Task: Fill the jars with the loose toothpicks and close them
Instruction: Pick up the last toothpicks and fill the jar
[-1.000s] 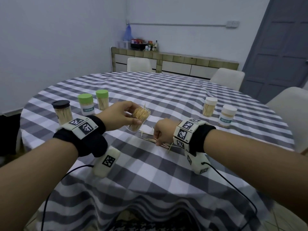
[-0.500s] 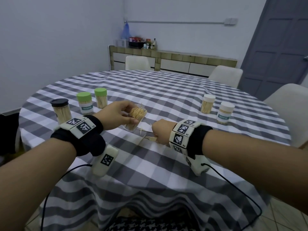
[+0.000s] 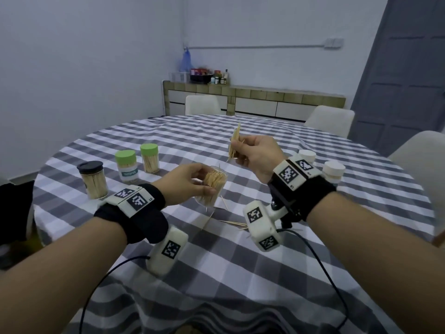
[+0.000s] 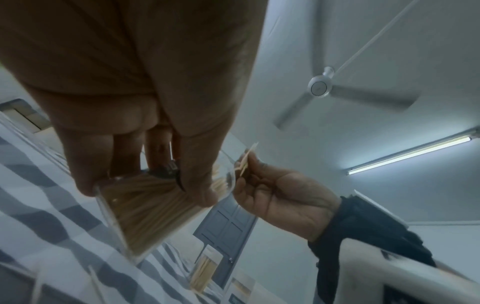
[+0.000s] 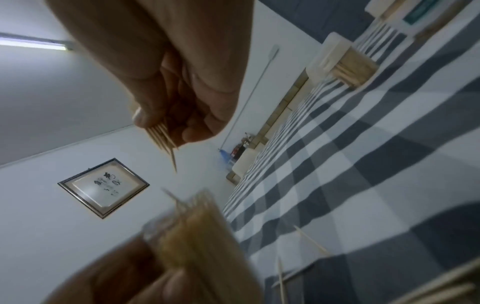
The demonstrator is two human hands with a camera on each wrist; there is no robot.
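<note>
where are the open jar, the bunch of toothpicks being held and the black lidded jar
open jar (image 3: 213, 186), head view, on its clear toothpick-filled side
bunch of toothpicks (image 3: 234, 143), head view, mid-bundle above the fingers
black-lidded jar (image 3: 89, 166), head view, on its lid

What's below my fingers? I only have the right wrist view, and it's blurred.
Observer: An open jar, nearly full, tilted in the left hand.
Operator: Is my bundle over it?
Observer: Not quite; the right hand holds the toothpick bundle up and to the right of its mouth.
Operator: Which jars are closed?
Observer: To the left: one black-lidded jar and two green-lidded jars.
</note>
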